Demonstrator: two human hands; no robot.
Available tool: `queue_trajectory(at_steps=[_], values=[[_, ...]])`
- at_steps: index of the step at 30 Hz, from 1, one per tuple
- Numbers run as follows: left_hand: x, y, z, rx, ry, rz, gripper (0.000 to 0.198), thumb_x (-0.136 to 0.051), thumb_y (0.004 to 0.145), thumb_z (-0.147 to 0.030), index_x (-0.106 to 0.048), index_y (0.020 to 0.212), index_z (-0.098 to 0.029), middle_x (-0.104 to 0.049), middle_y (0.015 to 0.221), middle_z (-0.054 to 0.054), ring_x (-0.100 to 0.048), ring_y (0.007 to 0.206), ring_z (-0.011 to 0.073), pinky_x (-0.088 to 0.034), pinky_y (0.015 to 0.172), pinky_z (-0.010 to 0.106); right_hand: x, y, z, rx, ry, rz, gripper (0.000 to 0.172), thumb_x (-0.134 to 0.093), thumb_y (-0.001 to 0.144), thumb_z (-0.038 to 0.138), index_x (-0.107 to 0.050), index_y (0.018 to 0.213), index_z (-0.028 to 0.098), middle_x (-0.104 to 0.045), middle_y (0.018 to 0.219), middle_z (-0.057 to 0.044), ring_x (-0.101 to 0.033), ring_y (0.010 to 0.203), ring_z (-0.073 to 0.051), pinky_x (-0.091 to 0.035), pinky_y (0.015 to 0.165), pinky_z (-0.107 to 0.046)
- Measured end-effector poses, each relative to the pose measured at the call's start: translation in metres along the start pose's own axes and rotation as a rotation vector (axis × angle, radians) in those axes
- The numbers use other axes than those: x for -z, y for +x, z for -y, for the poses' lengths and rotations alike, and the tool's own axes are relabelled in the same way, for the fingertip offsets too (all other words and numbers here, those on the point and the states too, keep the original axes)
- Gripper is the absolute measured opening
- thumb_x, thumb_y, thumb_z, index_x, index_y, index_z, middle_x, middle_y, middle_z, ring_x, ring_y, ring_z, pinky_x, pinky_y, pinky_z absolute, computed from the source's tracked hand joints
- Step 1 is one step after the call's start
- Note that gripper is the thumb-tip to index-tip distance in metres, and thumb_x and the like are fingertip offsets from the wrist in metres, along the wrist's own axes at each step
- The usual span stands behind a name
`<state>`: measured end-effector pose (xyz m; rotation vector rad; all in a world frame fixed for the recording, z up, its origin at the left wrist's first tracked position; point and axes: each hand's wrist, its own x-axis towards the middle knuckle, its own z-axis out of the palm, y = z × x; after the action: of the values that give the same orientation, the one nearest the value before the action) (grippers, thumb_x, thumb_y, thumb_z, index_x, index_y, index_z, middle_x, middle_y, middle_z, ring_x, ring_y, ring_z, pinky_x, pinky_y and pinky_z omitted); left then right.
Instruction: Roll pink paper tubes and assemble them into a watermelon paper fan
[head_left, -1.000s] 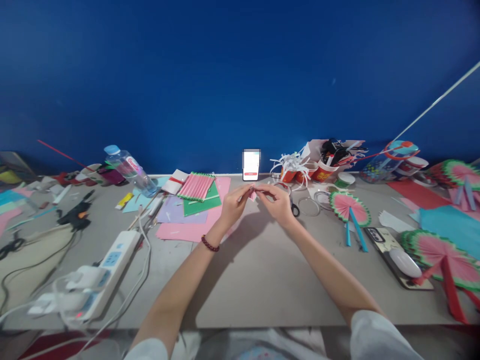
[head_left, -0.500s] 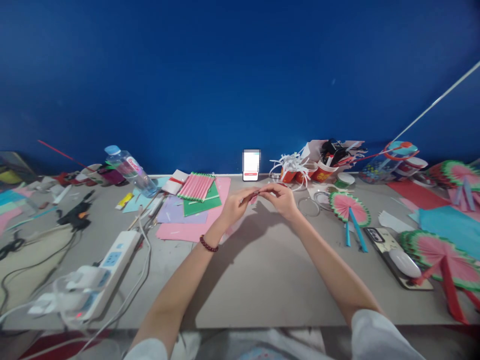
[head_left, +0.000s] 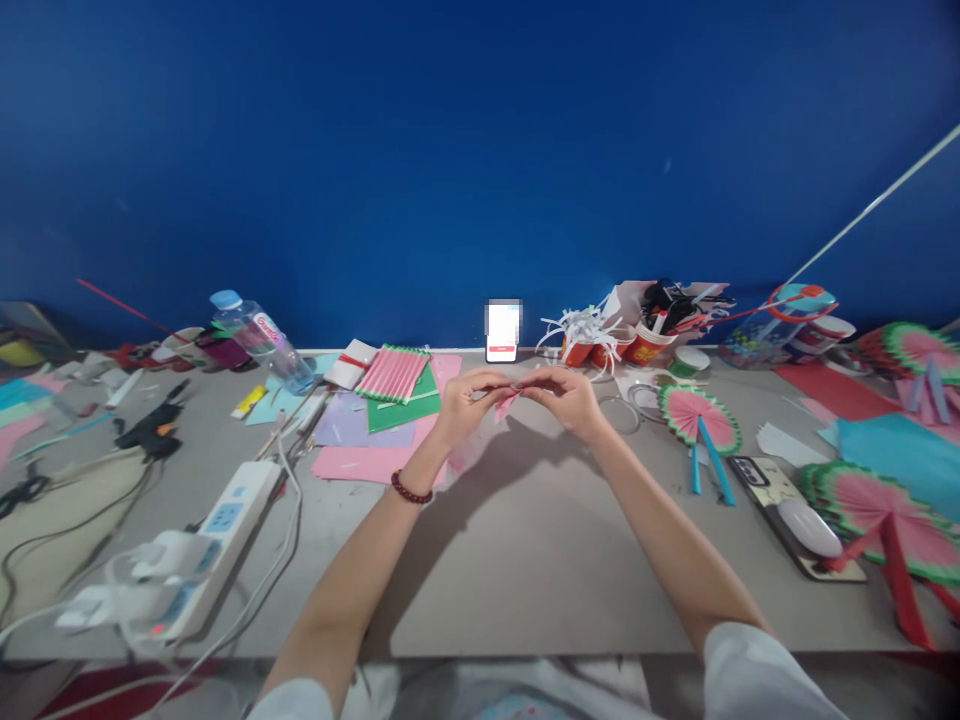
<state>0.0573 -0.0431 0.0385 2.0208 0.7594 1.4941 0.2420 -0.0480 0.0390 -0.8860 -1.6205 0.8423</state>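
Between my two hands, above the middle of the desk, is a small piece of pink paper [head_left: 507, 404], mostly hidden by the fingers. My left hand [head_left: 474, 402] pinches its left side, and my right hand [head_left: 564, 398] pinches it from the right. The fingertips of both hands almost meet. Left of my left hand lies a pleated pink paper with green edges [head_left: 395, 373], resting on a green sheet [head_left: 409, 408] and pink paper [head_left: 360, 464]. Right of my right hand lie clear rings [head_left: 619, 413] and a finished-looking watermelon paper fan [head_left: 699, 415] with blue handles.
A lit phone [head_left: 502, 332] leans against the blue wall. At left are a power strip [head_left: 225, 540] with cables, a water bottle [head_left: 264, 340] and a glue gun [head_left: 156, 428]. At right are red cups [head_left: 646, 346], a phone with a white mouse [head_left: 808, 527] on it, and more fans [head_left: 885, 505].
My hands have drawn slightly apart, the left moving a little to the left. More of the pink paper shows below the fingertips now.
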Motion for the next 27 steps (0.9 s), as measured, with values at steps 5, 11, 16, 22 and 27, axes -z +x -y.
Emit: queue_trajectory(at_steps=[5, 11, 16, 22, 27], values=[[-0.0011, 0.0005, 0.0006, 0.029, -0.061, -0.04, 0.015, -0.066, 0.078, -0.03, -0.072, 0.077, -0.017, -0.07, 0.08, 0.007, -0.065, 0.075, 0.0143, -0.053, 0.068, 0.026, -0.0018, -0.0009, 0.0054, 0.014, 0.023, 0.005, 0.024, -0.074, 0.069, 0.041, -0.069, 0.077, 0.019, -0.072, 0.078, -0.005, -0.068, 0.074, -0.019, -0.056, 0.073, -0.034], [-0.0008, 0.0006, -0.0001, 0.08, -0.116, -0.041, 0.016, -0.068, 0.077, -0.032, -0.071, 0.075, -0.017, -0.069, 0.078, 0.006, -0.064, 0.073, 0.0142, -0.053, 0.066, 0.027, -0.0037, -0.0022, 0.0075, 0.034, 0.058, -0.003, 0.021, -0.075, 0.069, 0.035, -0.066, 0.078, 0.019, -0.071, 0.078, -0.005, -0.068, 0.074, -0.018, -0.057, 0.076, -0.035], [-0.0017, 0.0006, -0.0004, 0.099, -0.158, -0.059, 0.015, -0.07, 0.074, -0.031, -0.071, 0.073, -0.016, -0.068, 0.076, 0.006, -0.063, 0.069, 0.0128, -0.052, 0.06, 0.024, -0.0037, -0.0033, 0.0065, 0.027, 0.072, 0.002, 0.022, -0.075, 0.068, 0.035, -0.064, 0.078, 0.019, -0.07, 0.08, -0.005, -0.068, 0.077, -0.018, -0.057, 0.077, -0.035], [-0.0008, 0.0019, -0.0029, 0.111, -0.153, -0.048, 0.015, -0.07, 0.075, -0.031, -0.072, 0.074, -0.016, -0.069, 0.076, 0.006, -0.064, 0.071, 0.0137, -0.052, 0.059, 0.024, -0.0036, -0.002, 0.0032, -0.002, 0.108, 0.0, 0.023, -0.074, 0.069, 0.039, -0.064, 0.076, 0.019, -0.069, 0.079, -0.005, -0.067, 0.077, -0.018, -0.056, 0.078, -0.035], [-0.0013, 0.0021, -0.0057, 0.088, -0.135, -0.018, 0.017, -0.068, 0.076, -0.032, -0.072, 0.074, -0.016, -0.069, 0.077, 0.007, -0.063, 0.069, 0.013, -0.052, 0.058, 0.023, -0.0023, -0.0004, -0.0017, -0.03, 0.098, -0.022, 0.025, -0.075, 0.067, 0.04, -0.066, 0.078, 0.019, -0.069, 0.079, -0.004, -0.067, 0.075, -0.017, -0.056, 0.077, -0.035]])
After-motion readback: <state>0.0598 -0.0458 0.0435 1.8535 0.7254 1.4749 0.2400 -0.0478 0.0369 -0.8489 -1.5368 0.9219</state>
